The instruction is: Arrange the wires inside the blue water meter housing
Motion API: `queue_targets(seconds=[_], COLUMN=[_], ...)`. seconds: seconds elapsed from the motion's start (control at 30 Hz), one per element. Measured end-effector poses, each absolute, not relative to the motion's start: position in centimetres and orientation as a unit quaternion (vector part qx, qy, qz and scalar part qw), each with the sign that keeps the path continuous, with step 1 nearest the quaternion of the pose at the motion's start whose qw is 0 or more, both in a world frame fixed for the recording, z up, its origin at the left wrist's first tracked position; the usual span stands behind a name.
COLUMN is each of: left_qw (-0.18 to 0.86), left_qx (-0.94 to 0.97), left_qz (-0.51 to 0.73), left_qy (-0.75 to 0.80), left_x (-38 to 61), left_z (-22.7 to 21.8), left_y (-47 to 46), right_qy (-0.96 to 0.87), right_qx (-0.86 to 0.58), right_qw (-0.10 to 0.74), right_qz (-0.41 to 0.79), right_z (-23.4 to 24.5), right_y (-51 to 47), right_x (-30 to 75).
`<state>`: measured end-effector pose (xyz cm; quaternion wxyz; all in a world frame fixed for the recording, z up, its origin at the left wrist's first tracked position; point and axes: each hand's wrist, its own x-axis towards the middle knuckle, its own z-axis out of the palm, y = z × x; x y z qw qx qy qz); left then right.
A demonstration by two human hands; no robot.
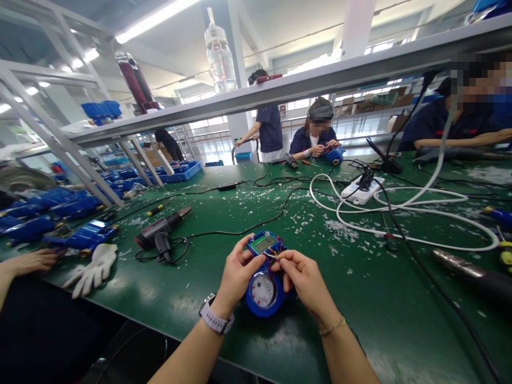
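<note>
Nearby, a power tool, white glove and cables surround both hands.

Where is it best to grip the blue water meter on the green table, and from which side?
Grip the blue water meter by its round lower body, from both sides. The top holds an open circuit board with thin wires; better to keep fingers off it.

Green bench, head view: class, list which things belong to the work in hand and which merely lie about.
In hand:
blue meter
circuit module
left hand
right hand

Lying about:
black power tool
white glove
white hose
power strip
</note>
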<state>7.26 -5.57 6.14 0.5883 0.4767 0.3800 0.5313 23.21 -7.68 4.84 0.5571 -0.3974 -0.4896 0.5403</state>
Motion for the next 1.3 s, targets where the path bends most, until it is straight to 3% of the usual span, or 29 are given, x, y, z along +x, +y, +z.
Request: queue_targets(seconds=[0.2, 1.03, 1.3], left_qw=[0.560, 0.210, 0.247], left_qx=[0.529, 0.820, 0.806], left_qz=[0.507, 0.310, 0.345], left_qy=[0.387, 0.432, 0.411], left_x=[7.3, 8.4, 8.2], left_z=[6.6, 8.6, 8.3], left_y=[-5.3, -6.0, -5.7], right_qy=[-0.458, -0.474, -0.521], right_qx=[-0.398, -0.407, -0.401], right_qw=[0.551, 0.549, 0.538], right_qz=[0.572, 0.556, 0.528], right_z=[5.2, 5.2, 4.6], right_y=[-7.7, -7.7, -7.7], right_x=[23.7, 24.5, 24.4])
